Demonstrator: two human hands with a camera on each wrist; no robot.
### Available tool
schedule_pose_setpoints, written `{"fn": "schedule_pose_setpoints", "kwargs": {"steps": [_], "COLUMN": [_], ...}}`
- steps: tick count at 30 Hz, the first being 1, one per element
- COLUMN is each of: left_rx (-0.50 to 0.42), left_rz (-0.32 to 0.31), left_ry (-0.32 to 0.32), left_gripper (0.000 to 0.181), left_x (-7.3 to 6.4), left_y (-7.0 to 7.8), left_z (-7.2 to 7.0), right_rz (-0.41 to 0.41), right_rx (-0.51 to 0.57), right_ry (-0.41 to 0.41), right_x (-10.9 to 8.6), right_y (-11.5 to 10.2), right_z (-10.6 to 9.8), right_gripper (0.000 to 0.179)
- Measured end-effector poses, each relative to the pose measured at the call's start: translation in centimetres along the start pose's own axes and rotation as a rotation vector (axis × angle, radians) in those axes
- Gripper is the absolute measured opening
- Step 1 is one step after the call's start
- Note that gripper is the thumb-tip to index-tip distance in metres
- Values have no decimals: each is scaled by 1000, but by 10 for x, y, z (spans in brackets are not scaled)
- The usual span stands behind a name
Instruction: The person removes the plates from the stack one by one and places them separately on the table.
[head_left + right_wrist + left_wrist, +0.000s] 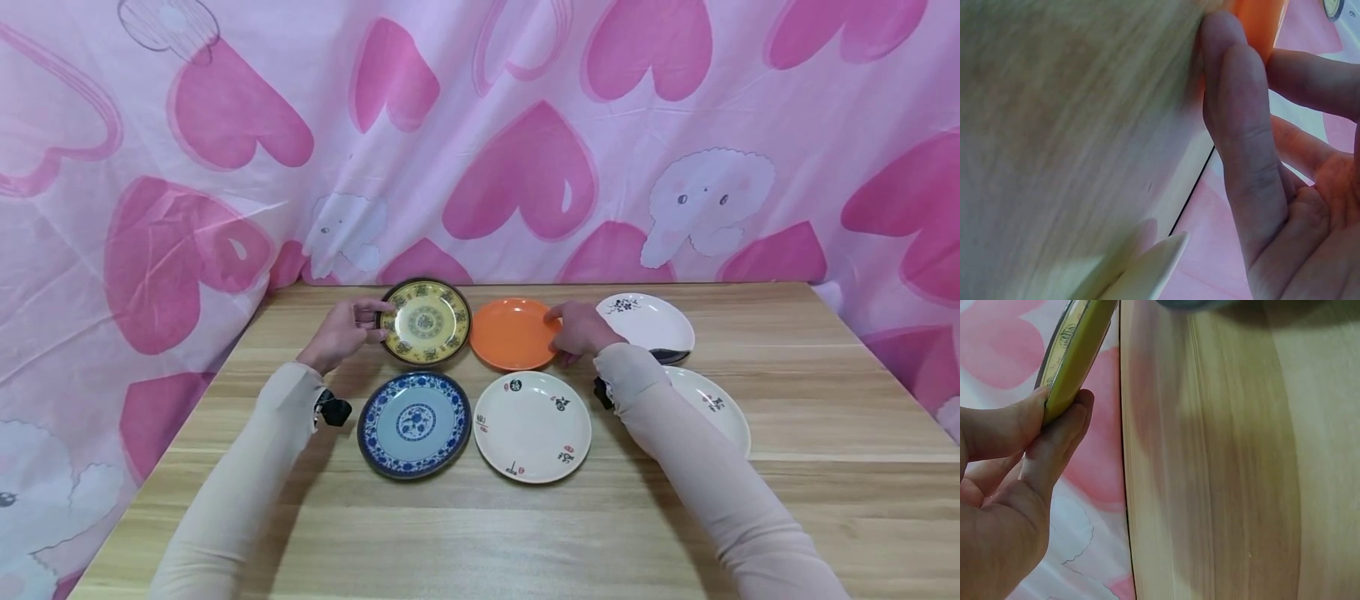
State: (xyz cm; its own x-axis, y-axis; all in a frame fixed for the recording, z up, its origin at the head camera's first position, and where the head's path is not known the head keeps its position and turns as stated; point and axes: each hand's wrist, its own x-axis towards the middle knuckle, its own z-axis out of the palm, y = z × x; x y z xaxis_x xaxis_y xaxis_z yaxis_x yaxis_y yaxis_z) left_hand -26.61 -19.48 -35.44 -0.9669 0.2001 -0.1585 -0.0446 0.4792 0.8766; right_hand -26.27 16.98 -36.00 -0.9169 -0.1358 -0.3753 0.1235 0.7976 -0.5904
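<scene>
On the left, my left hand (pixel 347 332) pinches the left rim of a yellow patterned plate (pixel 426 325) with a dark edge. In the left wrist view, the thumb lies on one side of this yellow plate (pixel 1075 362) and the fingers on the other. My right hand (pixel 582 330) pinches the right rim of a plain orange plate (pixel 513 335). Seen from the right wrist, the orange plate (pixel 1259 25) sits between thumb and fingertips, close over the wood. The yellow and orange plates are side by side, rims almost meeting in the head view.
In front are a blue-and-white plate (pixel 416 423) and a white plate with dark characters (pixel 532 427). Another white plate (pixel 708 404) is partly behind my right sleeve. A white plate with a floral print (pixel 651 321) stands at the back right. A heart-print cloth (pixel 517 175) hangs behind the wooden table (pixel 480 542).
</scene>
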Motion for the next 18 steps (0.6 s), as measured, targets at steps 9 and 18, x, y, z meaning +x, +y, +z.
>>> {"fn": "schedule_pose_setpoints", "kwargs": {"steps": [9,18], "left_rx": [44,75], "left_rz": [-24,-36], "left_ry": [-9,-10], "left_gripper": [51,47], "left_x": [1,5], "left_y": [-4,-9], "left_z": [-5,-5], "right_rz": [-1,16], "right_rx": [10,4], "right_ry": [3,-4], "right_x": [2,0], "right_y": [2,1], "right_z": [1,0], "right_gripper": [57,56]}}
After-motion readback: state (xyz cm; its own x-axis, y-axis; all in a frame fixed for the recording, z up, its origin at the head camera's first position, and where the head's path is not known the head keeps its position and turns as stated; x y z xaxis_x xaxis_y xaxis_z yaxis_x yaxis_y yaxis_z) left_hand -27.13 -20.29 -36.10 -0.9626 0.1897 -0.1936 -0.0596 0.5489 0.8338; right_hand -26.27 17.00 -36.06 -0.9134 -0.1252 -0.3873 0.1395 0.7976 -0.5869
